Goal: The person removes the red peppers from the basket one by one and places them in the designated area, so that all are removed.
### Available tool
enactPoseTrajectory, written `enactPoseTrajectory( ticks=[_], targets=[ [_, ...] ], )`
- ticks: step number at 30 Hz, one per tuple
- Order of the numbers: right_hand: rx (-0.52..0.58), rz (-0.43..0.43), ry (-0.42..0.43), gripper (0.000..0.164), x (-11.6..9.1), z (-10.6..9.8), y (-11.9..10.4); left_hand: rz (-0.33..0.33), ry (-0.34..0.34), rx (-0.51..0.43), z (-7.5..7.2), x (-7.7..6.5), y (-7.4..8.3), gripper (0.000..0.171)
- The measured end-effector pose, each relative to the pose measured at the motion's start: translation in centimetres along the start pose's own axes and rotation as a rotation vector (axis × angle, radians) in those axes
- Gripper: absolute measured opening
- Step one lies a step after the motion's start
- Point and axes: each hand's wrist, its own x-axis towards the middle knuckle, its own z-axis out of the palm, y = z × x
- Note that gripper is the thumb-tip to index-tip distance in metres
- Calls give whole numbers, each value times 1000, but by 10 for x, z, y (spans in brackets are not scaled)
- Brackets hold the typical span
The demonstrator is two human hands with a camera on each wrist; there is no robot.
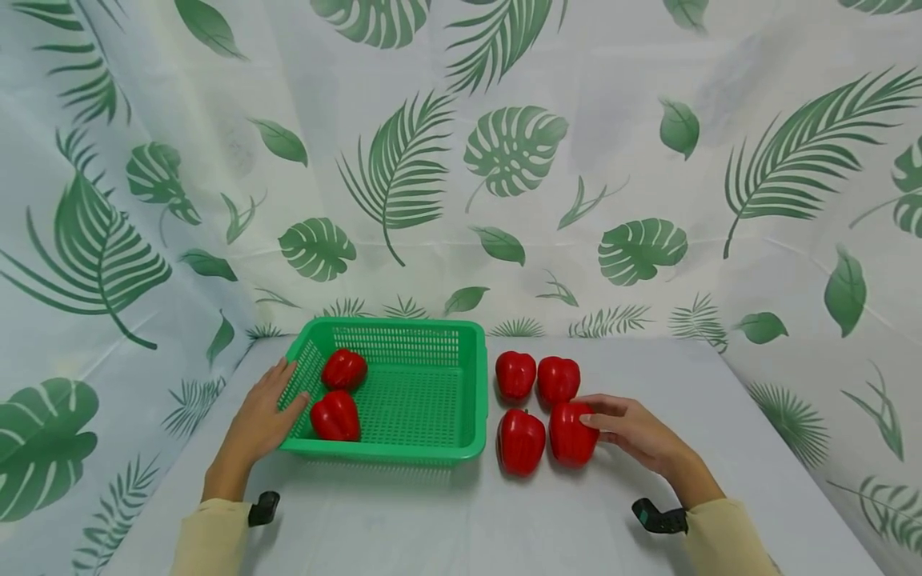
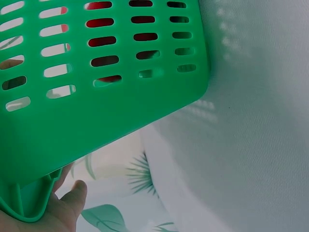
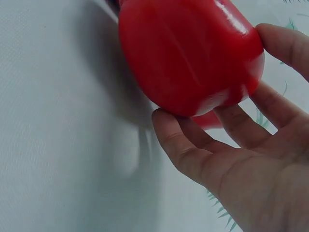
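Observation:
A green plastic basket [image 1: 399,450] stands on the left half of the table with two red bell peppers inside, one pepper [image 1: 344,370] behind the other [image 1: 335,416]. My left hand [image 1: 259,416] grips its left rim, thumb on the inner side; in the left wrist view fingertips [image 2: 76,191] show beside the rim. Right of the basket, my right hand [image 1: 634,428] holds the near right bell pepper [image 1: 571,438] of a close group. Its thumb and fingers spread round the pepper [image 3: 190,53] in the right wrist view.
Three more red bell peppers sit beside the held one: one at far left [image 1: 515,376], one at far right [image 1: 558,379], one at near left [image 1: 521,442]. A white cloth [image 1: 547,528] covers the table. Leaf-printed curtains [image 1: 432,200] hang behind and at both sides.

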Motion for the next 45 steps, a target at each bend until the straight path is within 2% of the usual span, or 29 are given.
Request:
enactPoseTrajectory(
  ticks=[9,17,30,42,45],
  targets=[
    [-9,7,-7,60,2,2,2,7,4,-7,3,1,-3,71],
    [-26,9,-33,59,2,4,4,6,5,-5,-1,1,3,71],
    [-75,42,-5,61,3,7,4,-8,6,2,1,3,-1,72],
    [-77,31,11,60,0,12,-1,-16,-5,3,-1,0,2,72],
    [-111,16,28,62,-1,11,-2,-14,-5,1,-1,0,3,72]
  ],
)
